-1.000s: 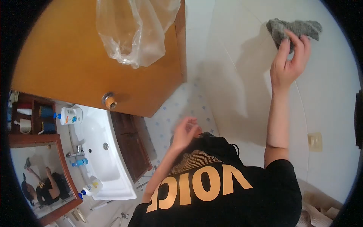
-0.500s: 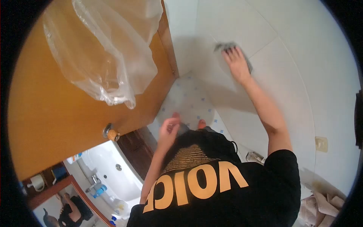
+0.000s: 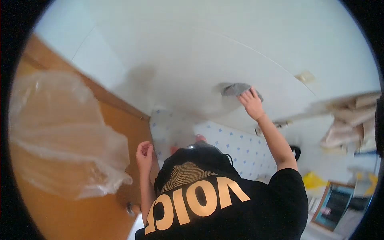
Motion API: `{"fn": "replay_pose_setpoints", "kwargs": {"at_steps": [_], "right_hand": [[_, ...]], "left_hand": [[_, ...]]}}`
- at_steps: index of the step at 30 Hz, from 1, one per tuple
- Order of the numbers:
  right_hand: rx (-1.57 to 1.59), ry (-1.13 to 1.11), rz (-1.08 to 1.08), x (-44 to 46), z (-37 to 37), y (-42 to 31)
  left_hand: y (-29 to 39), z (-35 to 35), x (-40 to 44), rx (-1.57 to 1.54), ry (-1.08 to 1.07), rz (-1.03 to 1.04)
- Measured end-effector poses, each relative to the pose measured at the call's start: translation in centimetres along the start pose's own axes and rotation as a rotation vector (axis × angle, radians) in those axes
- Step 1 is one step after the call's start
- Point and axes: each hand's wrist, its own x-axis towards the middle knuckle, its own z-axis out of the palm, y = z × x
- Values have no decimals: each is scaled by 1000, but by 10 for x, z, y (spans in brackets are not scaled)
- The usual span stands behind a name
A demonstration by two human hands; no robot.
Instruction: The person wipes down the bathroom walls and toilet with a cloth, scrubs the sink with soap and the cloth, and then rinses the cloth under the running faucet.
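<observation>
Right hand (image 3: 252, 103) held the grey cloth (image 3: 237, 89) up against the white wall (image 3: 200, 48), far side, right of centre; fingers stretched over it, fingertips on the fabric, cloth bunched and sticking out on both sides of them. Left hand (image 3: 145, 151) hung lower and nearer, on the left, apart from the wall, fingers loosely curled; couldn't tell whether it was fully closed. It was just beside the brown door (image 3: 80, 216), which filled the left side. Clear plastic bag (image 3: 68, 140) hung in front of the door, left of that hand; doorknob (image 3: 135, 209) showed near, beside the left forearm. Pale floor (image 3: 240, 150) with blue diamonds lay between the wall and the person, a foot (image 3: 201, 138) showing in the middle. Black shirt (image 3: 280, 200) with orange lettering took up the near middle. Pale wall plate (image 3: 305, 77) was on the wall, right of the cloth and farther up. Beige towel (image 3: 342, 132) hung at far right; yellow item (image 3: 314, 181) sat nearer, same side, too blurred to identify.
</observation>
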Motion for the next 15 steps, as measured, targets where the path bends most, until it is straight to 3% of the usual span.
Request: {"fn": "replay_pose_setpoints", "kwargs": {"at_steps": [2,4,5,7,8,10,13,15], "right_hand": [[-46,30,214,-30,-18,15],[-117,285,518,-57,-29,29],[-130,278,563,-70,-35,35],[-158,574,849,-80,-47,44],[-176,574,872,-85,-45,45],[45,828,1233,-96,-39,51],[114,1021,1446,-106,7,63],[303,1135,1673,-128,7,90]], "left_hand": [[13,13,20,-13,-110,15],[18,26,40,-69,-195,24],[23,33,47,-56,-238,40],[28,47,57,-23,-347,65],[30,51,60,-20,-373,78],[36,61,61,20,-456,102],[12,63,66,68,-533,141],[46,91,50,123,-576,147]]}}
